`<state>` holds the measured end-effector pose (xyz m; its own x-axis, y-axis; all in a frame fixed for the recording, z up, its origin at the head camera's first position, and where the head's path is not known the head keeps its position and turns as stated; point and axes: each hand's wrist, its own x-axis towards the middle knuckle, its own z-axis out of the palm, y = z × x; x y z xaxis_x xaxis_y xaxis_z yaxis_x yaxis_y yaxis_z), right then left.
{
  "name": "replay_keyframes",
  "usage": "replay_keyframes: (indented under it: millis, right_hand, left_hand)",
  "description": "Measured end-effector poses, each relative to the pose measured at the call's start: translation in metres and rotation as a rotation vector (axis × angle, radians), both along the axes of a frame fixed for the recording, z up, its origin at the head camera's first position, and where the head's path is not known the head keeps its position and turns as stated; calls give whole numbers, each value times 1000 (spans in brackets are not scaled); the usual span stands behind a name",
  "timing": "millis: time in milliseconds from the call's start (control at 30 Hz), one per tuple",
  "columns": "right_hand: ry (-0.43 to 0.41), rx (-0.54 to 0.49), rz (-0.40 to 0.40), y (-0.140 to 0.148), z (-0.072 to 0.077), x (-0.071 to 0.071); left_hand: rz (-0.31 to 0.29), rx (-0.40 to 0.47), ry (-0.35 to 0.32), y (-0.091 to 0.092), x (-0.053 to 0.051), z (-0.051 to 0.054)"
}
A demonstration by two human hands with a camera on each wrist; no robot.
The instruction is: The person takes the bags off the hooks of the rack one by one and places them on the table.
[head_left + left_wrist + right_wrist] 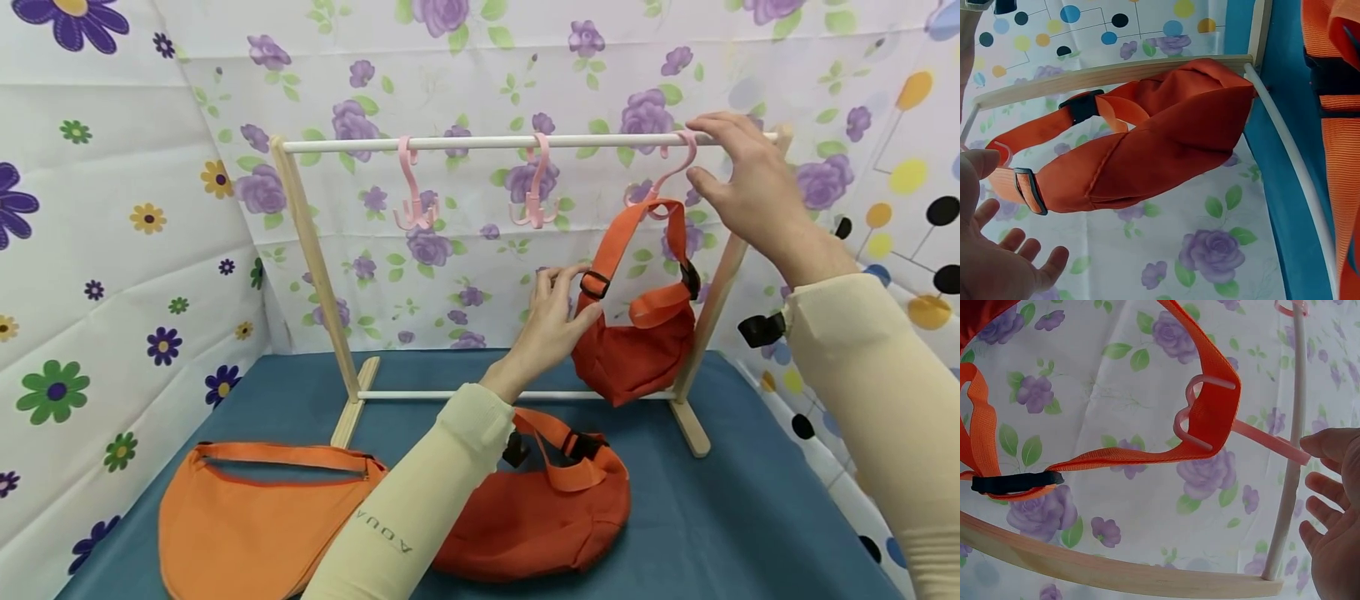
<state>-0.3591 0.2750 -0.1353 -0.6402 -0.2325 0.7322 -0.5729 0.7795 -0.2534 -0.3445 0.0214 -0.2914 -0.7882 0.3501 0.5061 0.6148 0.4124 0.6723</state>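
Observation:
A red-orange waist bag (637, 358) hangs by its orange strap (1216, 419) from a pink hook (1266, 440) at the right end of the rack's white rail (472, 143). My right hand (757, 192) is up beside that hook, fingers spread and loosely bent; a fingertip is at the hook's top, and I cannot tell whether it touches. Left of the bag, near the strap's black buckle (595, 284), is my left hand (551, 325). In the left wrist view its fingers are apart, with nothing between them.
Two more pink hooks (415, 187) hang along the rail, bare. On the blue tabletop (750, 517) lie an orange bag (255, 525) at the left and another red-orange waist bag (532, 525), partly behind my left forearm. Wooden posts (315, 267) hold the rack; floral cloth hangs behind.

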Motion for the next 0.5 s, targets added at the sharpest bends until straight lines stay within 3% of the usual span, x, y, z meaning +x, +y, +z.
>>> replay_keyframes:
  millis: [233,500]
  right_hand:
    - [-11,22,0,0,4,-4]
    - [-20,29,0,1,6,-6]
  left_hand:
    - [19,-15,21,10,-5,9]
    - [55,-132,68,21,-9,16]
